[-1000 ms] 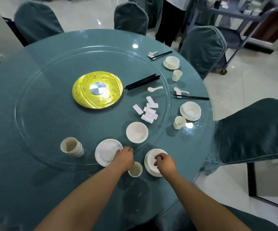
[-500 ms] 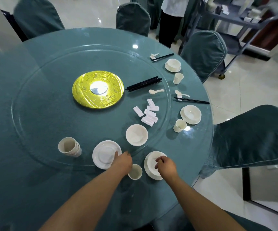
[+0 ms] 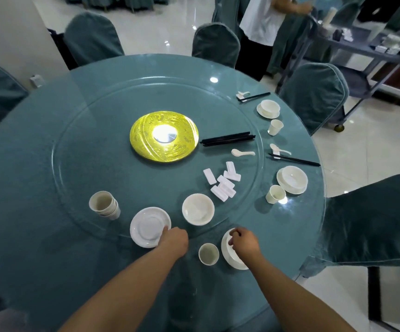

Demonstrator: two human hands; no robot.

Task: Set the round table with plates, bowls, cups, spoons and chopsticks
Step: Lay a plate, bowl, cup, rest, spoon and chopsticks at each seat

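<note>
Nearest, on the table's near right edge, the right hand (image 3: 243, 243) curls over the rim of a white bowl (image 3: 230, 254) seated on its plate, fingers hooked on the far lip. A single cup (image 3: 208, 254) stands just left of it. The left hand (image 3: 173, 239) pinches the near right edge of a stack of plates (image 3: 150, 226) on the glass turntable (image 3: 74, 130); how tightly, I cannot tell.

To finish this place well, I judge the bowl should be centred on its plate, and one plate lifted off cleanly, without dragging on glass.

Everything white looks glazed, smooth and slippery. Farther out are a loose bowl (image 3: 198, 209), nested cups (image 3: 104, 204), blocky rectangular rests (image 3: 223, 182), a curved spoon (image 3: 242, 152) and slim black chopsticks (image 3: 227, 139). Two finished settings lie far right.
</note>
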